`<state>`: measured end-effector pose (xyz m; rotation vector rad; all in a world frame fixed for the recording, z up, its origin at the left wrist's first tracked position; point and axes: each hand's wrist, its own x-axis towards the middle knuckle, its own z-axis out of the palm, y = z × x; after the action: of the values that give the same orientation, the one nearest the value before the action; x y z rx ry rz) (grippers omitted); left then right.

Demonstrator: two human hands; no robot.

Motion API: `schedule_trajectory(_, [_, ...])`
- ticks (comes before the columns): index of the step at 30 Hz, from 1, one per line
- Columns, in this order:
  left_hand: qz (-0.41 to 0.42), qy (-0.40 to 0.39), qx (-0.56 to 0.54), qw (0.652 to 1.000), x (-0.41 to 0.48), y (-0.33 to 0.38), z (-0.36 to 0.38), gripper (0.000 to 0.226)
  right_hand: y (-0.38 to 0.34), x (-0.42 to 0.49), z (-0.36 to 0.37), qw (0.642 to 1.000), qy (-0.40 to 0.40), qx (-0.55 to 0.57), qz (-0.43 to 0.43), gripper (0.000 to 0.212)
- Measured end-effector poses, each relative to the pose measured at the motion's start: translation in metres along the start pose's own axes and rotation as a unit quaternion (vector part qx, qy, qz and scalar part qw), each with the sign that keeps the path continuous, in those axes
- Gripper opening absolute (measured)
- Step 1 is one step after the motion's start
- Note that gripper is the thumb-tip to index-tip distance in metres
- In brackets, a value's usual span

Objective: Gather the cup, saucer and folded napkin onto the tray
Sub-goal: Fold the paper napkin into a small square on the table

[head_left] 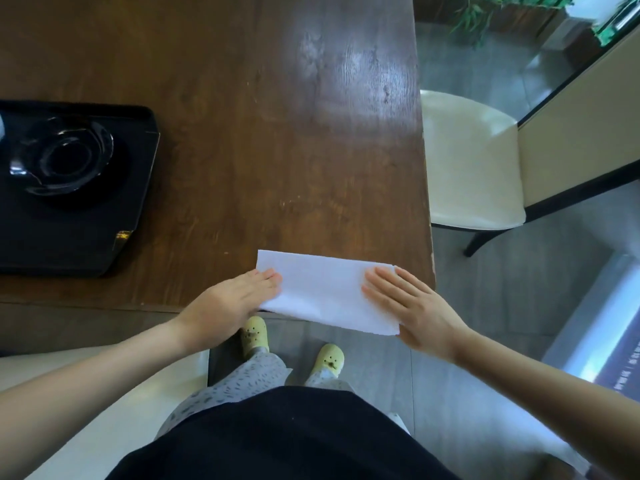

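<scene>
A white folded napkin [323, 291] lies at the near right corner of the brown wooden table [263, 140], its near edge hanging past the table's front. My left hand [232, 304] holds its left end, fingers on top and the thumb side hidden under the paper. My right hand [407, 304] rests flat, fingers apart, on its right end. A black tray [69, 233] sits at the left edge of the view. On it is a glossy black saucer [59, 157]. A cup cannot be made out.
A cream-seated chair [474, 168] stands right of the table. Another pale seat [100, 403] is at my lower left. Grey floor lies below, with my feet [291, 344] in yellow shoes near the table's front edge.
</scene>
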<state>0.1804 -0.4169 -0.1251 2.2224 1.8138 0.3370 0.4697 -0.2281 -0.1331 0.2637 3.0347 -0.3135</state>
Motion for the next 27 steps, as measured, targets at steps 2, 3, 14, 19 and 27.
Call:
schedule_trajectory(2, [-0.078, 0.021, -0.095, 0.992, 0.004, -0.002, -0.013, 0.029, 0.001, 0.000, -0.006, 0.998, 0.033, 0.058, 0.010, 0.055])
schedule_trajectory(3, [-0.123, 0.013, -0.142, 0.982, 0.006, -0.002, -0.022, 0.028, 0.003, 0.001, -0.012, 0.994, 0.038, 0.102, 0.032, 0.052])
schedule_trajectory(14, [-0.408, 0.144, -0.521, 0.736, 0.072, -0.029, -0.053, 0.021, 0.032, 0.063, -0.065, 0.781, 0.096, 0.529, 0.318, 0.015])
schedule_trajectory(19, [-0.459, 0.153, -0.574, 0.660, 0.102, -0.049, -0.033, 0.045, 0.044, 0.101, -0.049, 0.789, 0.151, 0.429, 0.413, 0.012])
schedule_trajectory(27, [-0.335, 0.152, -0.065, 0.928, 0.128, -0.016, -0.012, 0.059, 0.054, 0.118, -0.039, 0.779, 0.150, 0.365, 0.488, 0.014])
